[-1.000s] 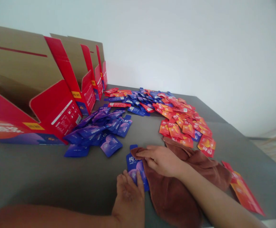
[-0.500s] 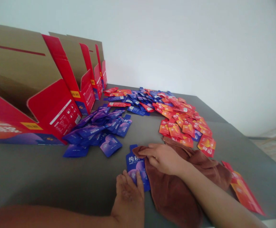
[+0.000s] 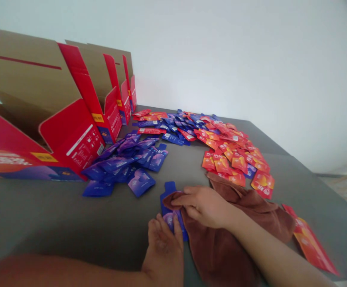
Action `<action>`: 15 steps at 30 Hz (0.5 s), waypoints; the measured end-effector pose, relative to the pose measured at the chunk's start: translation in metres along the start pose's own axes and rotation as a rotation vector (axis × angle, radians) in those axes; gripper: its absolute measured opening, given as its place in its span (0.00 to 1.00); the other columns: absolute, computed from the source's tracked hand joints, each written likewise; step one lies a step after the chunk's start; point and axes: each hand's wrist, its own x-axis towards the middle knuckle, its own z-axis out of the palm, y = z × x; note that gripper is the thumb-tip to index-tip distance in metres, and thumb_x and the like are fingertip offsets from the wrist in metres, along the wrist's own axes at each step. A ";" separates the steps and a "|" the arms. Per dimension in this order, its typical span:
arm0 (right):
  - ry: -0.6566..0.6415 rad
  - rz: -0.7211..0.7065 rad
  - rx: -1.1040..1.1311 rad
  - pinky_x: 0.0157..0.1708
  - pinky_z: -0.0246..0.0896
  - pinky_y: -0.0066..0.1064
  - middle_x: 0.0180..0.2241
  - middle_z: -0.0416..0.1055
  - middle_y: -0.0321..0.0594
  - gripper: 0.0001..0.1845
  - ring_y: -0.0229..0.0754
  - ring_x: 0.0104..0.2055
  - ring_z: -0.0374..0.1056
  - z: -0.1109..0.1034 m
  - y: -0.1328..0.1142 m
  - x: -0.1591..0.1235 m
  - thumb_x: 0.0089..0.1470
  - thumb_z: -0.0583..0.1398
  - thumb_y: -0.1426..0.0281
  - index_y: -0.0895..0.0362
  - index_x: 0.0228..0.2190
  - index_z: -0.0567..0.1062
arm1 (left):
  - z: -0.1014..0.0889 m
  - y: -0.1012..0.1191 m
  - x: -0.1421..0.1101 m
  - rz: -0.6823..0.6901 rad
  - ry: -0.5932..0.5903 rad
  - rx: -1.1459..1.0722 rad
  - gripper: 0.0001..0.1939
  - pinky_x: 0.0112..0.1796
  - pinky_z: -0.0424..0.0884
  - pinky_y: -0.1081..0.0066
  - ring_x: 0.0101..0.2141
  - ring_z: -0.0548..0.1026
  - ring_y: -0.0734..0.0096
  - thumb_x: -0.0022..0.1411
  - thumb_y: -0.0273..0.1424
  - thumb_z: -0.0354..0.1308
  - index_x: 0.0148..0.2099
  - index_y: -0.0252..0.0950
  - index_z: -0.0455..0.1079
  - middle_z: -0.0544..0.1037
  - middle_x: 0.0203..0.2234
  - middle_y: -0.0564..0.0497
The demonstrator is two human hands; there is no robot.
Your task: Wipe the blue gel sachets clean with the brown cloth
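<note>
A blue pouch [image 3: 170,215] lies flat on the grey table [image 3: 71,223] near the front edge. My left hand [image 3: 164,247] presses its lower end with flat, spread fingers. My right hand [image 3: 205,205] grips a corner of a brown cloth [image 3: 221,247] and holds it on the pouch's upper part, covering most of the print. The pouch's spout tip sticks out beyond the cloth.
A pile of blue pouches [image 3: 125,161] lies to the left. Mixed red and blue pouches [image 3: 209,135] arc across the back and right. Red pouches [image 3: 311,243] lie at the right edge. Open red cardboard boxes [image 3: 71,119] stand along the left.
My right hand slid the cloth leftward over the pouch, hiding more of its print. My left hand stayed pressed on the pouch's lower end.
</note>
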 end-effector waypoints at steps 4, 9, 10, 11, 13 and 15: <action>0.048 0.128 -0.046 0.37 0.53 0.27 0.35 0.67 0.39 0.20 0.37 0.36 0.62 0.001 0.013 -0.001 0.53 0.50 0.77 0.52 0.45 0.71 | 0.003 0.002 0.000 0.005 0.012 0.002 0.23 0.46 0.66 0.58 0.43 0.73 0.57 0.54 0.19 0.49 0.52 0.37 0.65 0.75 0.43 0.34; 0.016 -0.001 0.010 0.39 0.54 0.28 0.37 0.69 0.40 0.20 0.38 0.37 0.63 -0.002 0.004 -0.002 0.53 0.50 0.77 0.53 0.45 0.71 | 0.003 0.000 -0.001 -0.018 0.020 -0.036 0.22 0.45 0.67 0.59 0.43 0.73 0.57 0.54 0.19 0.48 0.51 0.36 0.66 0.75 0.43 0.33; 0.001 -0.050 0.038 0.40 0.54 0.28 0.39 0.69 0.39 0.20 0.38 0.39 0.63 -0.003 0.000 -0.002 0.53 0.50 0.77 0.53 0.46 0.71 | 0.004 0.000 -0.001 0.003 0.018 -0.049 0.22 0.45 0.68 0.59 0.43 0.73 0.57 0.54 0.19 0.48 0.51 0.36 0.66 0.75 0.43 0.33; -0.015 -0.090 0.062 0.40 0.54 0.28 0.40 0.69 0.39 0.21 0.38 0.40 0.63 -0.003 -0.004 -0.002 0.53 0.50 0.77 0.52 0.46 0.70 | 0.004 -0.001 -0.001 0.031 0.020 -0.059 0.22 0.45 0.68 0.58 0.43 0.73 0.57 0.54 0.19 0.48 0.51 0.36 0.65 0.75 0.42 0.34; -0.037 -0.128 0.094 0.41 0.54 0.28 0.41 0.69 0.37 0.22 0.38 0.42 0.63 -0.003 -0.010 -0.001 0.52 0.50 0.78 0.51 0.47 0.70 | 0.003 -0.003 -0.001 0.075 0.024 -0.060 0.23 0.45 0.68 0.58 0.42 0.74 0.57 0.53 0.18 0.48 0.51 0.37 0.65 0.76 0.41 0.34; -0.034 -0.107 0.089 0.41 0.54 0.28 0.40 0.70 0.37 0.21 0.38 0.41 0.63 -0.001 -0.010 -0.001 0.52 0.50 0.78 0.51 0.46 0.70 | 0.001 -0.005 -0.001 0.076 0.015 -0.030 0.24 0.45 0.68 0.60 0.42 0.74 0.57 0.52 0.18 0.49 0.52 0.38 0.65 0.76 0.41 0.34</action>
